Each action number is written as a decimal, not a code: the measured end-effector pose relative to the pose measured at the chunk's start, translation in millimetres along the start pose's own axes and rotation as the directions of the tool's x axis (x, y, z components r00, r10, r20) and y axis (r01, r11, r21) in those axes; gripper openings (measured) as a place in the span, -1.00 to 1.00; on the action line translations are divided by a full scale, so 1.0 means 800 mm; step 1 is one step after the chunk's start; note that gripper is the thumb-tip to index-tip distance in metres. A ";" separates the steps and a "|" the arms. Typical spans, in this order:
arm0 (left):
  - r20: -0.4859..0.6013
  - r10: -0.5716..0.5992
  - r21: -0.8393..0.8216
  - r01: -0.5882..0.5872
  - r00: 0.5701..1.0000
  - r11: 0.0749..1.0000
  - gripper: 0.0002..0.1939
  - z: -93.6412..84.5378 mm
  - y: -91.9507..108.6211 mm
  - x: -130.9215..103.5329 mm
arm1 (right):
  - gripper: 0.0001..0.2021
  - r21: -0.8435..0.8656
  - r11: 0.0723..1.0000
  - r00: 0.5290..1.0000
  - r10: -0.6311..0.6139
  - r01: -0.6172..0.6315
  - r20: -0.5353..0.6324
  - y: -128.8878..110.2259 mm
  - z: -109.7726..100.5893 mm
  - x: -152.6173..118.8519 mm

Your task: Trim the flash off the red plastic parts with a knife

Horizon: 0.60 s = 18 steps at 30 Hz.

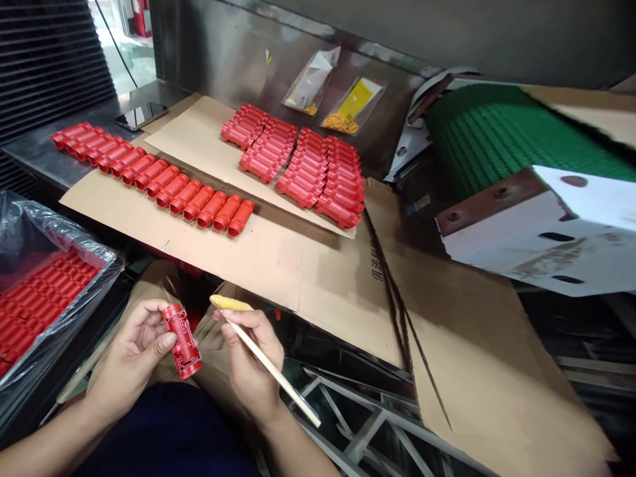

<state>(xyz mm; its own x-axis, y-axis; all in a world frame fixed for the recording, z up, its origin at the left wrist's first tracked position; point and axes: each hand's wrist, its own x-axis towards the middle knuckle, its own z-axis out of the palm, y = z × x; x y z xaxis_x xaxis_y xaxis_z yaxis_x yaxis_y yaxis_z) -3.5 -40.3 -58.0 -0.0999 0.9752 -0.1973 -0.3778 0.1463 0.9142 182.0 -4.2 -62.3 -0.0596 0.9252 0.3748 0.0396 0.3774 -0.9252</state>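
My left hand (142, 341) grips a red cylindrical part (183, 341) with dark outlines on its side, held above my lap. Just to its right, my right hand (253, 358) is closed on a thin pale stick (278, 376) that slants down to the right. A yellow finger-shaped piece (229, 303) shows at the tip of my right index finger; whether it is worn or held I cannot tell. On the cardboard (278, 278) beyond my hands, a row of red cylinders (185, 197) runs diagonally. Behind it lie several packed rows of red parts (303, 159).
At the left stands a plastic-lined bin (112, 255) holding red parts. A phone (142, 116) lies at the back left. Two clear bags (352, 106) with yellow pieces rest behind the rows. A green ribbed belt (527, 136) in a white metal frame (546, 238) is at the right.
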 end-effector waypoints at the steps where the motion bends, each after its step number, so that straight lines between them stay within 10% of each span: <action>1: 0.006 -0.015 -0.016 0.015 1.000 1.000 -0.73 -0.001 0.000 0.000 | -0.91 0.026 0.999 1.000 0.021 -0.021 -0.001 0.000 -0.002 -0.001; 12: 0.023 0.015 -0.007 -0.015 1.000 1.000 -0.74 -0.002 -0.005 -0.001 | -0.79 0.004 0.996 0.973 -0.085 0.086 0.216 -0.011 -0.006 -0.002; 18: 0.030 -0.087 -0.050 0.088 0.996 0.995 -0.63 0.002 0.003 -0.002 | -0.85 0.046 0.999 0.989 0.016 -0.023 0.146 -0.004 -0.007 -0.003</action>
<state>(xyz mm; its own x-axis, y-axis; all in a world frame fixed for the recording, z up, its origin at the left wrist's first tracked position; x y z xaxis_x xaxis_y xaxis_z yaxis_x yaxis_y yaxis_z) -2.6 -40.9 -54.8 -0.0388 0.9635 -0.2650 -0.4308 0.2232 0.8744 187.6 -7.7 -60.2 -0.2041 0.9153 0.3473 -0.0050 0.3538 -0.9353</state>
